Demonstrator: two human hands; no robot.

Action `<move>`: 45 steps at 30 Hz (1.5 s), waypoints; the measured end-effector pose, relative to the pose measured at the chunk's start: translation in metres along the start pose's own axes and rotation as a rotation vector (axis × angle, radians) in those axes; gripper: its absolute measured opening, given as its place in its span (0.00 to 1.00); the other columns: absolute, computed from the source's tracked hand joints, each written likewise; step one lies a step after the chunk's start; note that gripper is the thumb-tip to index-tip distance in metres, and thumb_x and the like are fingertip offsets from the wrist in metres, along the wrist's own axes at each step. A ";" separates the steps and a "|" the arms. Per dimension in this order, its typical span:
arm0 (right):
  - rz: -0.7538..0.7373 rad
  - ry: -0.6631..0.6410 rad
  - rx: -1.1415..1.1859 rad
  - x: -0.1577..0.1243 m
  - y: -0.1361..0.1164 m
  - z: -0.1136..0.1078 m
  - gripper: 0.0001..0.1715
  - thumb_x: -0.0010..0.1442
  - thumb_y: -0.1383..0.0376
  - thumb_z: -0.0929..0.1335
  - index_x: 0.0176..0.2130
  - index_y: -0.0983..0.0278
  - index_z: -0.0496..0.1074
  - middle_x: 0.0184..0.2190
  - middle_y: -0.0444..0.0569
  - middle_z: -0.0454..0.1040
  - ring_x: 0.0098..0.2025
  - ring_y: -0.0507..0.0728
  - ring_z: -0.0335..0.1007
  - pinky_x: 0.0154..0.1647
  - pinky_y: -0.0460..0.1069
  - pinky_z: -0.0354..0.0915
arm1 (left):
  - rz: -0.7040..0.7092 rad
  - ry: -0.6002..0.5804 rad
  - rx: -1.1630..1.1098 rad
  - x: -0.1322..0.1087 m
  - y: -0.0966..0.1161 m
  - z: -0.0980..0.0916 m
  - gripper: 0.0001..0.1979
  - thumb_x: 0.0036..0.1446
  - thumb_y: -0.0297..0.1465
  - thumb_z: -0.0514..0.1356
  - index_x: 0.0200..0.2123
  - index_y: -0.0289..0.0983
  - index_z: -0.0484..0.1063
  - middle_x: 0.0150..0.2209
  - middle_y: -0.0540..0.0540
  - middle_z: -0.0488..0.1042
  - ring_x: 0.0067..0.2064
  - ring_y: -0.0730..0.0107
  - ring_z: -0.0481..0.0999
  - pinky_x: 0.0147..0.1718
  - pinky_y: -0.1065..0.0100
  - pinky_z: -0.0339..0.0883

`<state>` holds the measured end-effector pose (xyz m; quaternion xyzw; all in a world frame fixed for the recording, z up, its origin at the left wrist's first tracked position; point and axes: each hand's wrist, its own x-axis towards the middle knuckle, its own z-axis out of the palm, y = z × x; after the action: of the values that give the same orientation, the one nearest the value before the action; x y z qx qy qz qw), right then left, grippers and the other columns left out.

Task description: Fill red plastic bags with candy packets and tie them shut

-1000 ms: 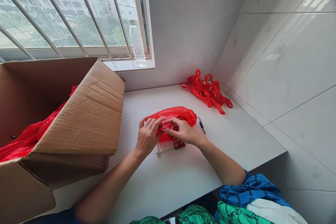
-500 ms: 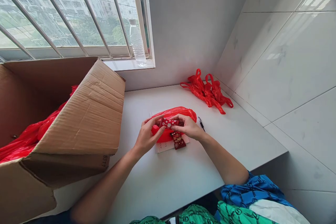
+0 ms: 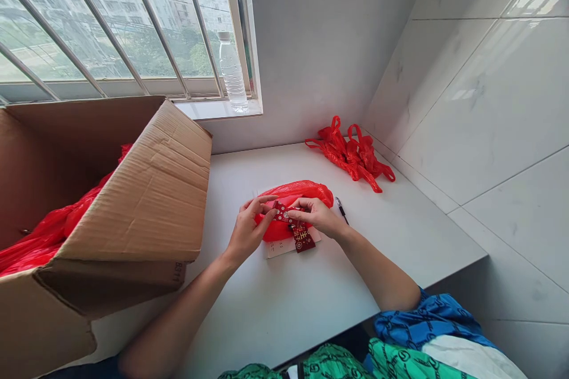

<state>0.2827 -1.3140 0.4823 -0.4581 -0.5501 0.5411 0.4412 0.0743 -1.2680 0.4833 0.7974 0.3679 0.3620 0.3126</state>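
Between my two hands is a small red candy packet [image 3: 281, 211] with white spots, pinched at both ends. My left hand [image 3: 249, 226] has thumb and fingers closed on its left end. My right hand [image 3: 320, 217] grips the right end. A dark red packet with gold characters [image 3: 304, 239] lies just below my right fingers. Beneath the hands a red plastic bag [image 3: 311, 188] is spread over a white paper or booklet [image 3: 279, 248], which it partly hides.
On the left a large cardboard box [image 3: 146, 189] holds red plastic bags [image 3: 75, 219]. Several knotted red bags [image 3: 351, 151] lie at the back right of the white table [image 3: 400, 237]. A pen [image 3: 341, 209] rests beside my right hand. A clear bottle [image 3: 233, 77] stands on the windowsill.
The spotted packet has tilted and turned slightly between my fingers, and my right thumb has shifted left over it. My arms and the surrounding things stay almost still.
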 end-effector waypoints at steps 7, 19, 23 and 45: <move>0.021 -0.013 0.010 0.001 -0.002 0.001 0.18 0.56 0.51 0.72 0.35 0.63 0.74 0.31 0.43 0.72 0.35 0.53 0.68 0.39 0.49 0.64 | 0.018 0.012 0.033 -0.001 0.001 0.000 0.13 0.66 0.38 0.54 0.51 0.42 0.70 0.36 0.50 0.80 0.42 0.67 0.77 0.57 0.55 0.59; 0.040 0.028 -0.219 0.001 0.003 -0.001 0.19 0.58 0.49 0.70 0.30 0.63 0.69 0.26 0.41 0.69 0.29 0.51 0.65 0.31 0.47 0.61 | 0.087 -0.037 0.126 -0.001 -0.006 0.002 0.12 0.68 0.37 0.52 0.51 0.42 0.69 0.33 0.53 0.80 0.42 0.69 0.78 0.65 0.54 0.48; 0.073 0.059 -0.295 -0.003 0.002 -0.004 0.23 0.61 0.46 0.68 0.42 0.62 0.71 0.26 0.41 0.70 0.26 0.51 0.66 0.27 0.47 0.62 | 0.112 -0.009 0.202 0.000 -0.009 0.000 0.11 0.68 0.36 0.52 0.49 0.42 0.70 0.33 0.54 0.79 0.39 0.71 0.78 0.66 0.55 0.47; 0.260 -0.129 -1.097 -0.026 -0.006 0.002 0.15 0.56 0.63 0.70 0.21 0.64 0.67 0.23 0.50 0.75 0.28 0.57 0.72 0.27 0.47 0.57 | 0.305 -1.081 -0.774 -0.044 0.121 -0.029 0.23 0.61 0.52 0.52 0.40 0.46 0.81 0.29 0.42 0.74 0.33 0.61 0.76 0.34 0.65 0.71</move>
<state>0.2854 -1.3402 0.4884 -0.6502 -0.7156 0.2530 0.0337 0.0740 -1.3622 0.5763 0.7400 -0.1122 0.0582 0.6607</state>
